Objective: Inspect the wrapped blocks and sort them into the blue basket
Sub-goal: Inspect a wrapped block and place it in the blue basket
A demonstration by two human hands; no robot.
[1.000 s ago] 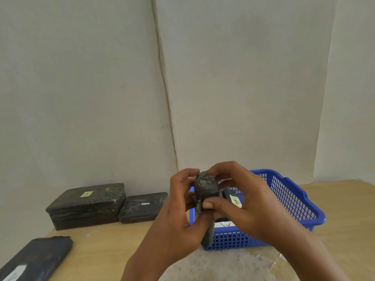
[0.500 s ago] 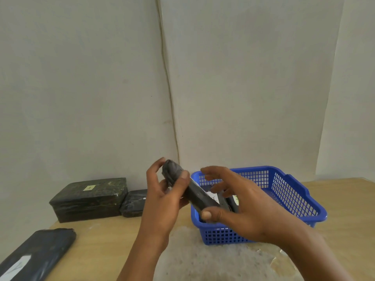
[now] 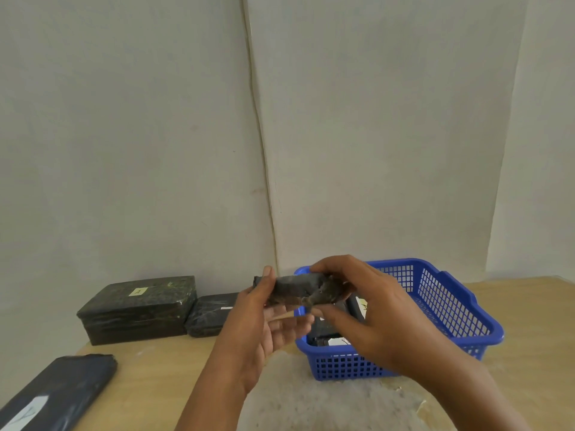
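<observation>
You have the slim dark block wrapped in crinkled black film (image 3: 295, 290) held lengthwise above the near left corner of the blue perforated plastic basket (image 3: 448, 309), so this is the inspection step before the drop. Your left hand (image 3: 264, 321) cradles its left end, thumb up against the end face and the fingers (image 3: 292, 321) lying fairly straight beneath it; your right hand (image 3: 367, 309) pinches the right end, curled fingers over the top and the thumb pressing from below. Keep that two-ended hold light, because the film looks loose and bunched at the right end and could probably tear or slip if you squeeze. Roll the block slowly between both hands so that each long face turns up toward you, and look for a label like the pale ones visible on the wrapped blocks (image 3: 357, 306) already lying in the basket. Once satisfied, lower it rather than toss it, laying it flat beside those. On the wooden table (image 3: 161, 368), the large dark wrapped box (image 3: 137, 309), the smaller dark wrapped block (image 3: 211, 312) and the flat black wrapped slab (image 3: 59, 390) wait well apart to your left.
</observation>
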